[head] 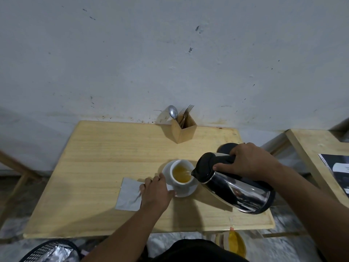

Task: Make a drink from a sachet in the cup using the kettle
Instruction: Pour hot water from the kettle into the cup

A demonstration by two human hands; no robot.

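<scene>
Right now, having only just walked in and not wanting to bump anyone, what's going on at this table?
A person is pouring from a steel kettle, tilted in the right hand, into a white cup that already holds yellowish liquid. The left hand steadies the saucer beside a paper napkin. A spoon stands unused in the wooden holder.

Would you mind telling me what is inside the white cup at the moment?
The cup holds yellow-orange liquid, and water streams in from the tilted kettle. Whatever lies beneath the liquid's surface cannot be seen.
</scene>
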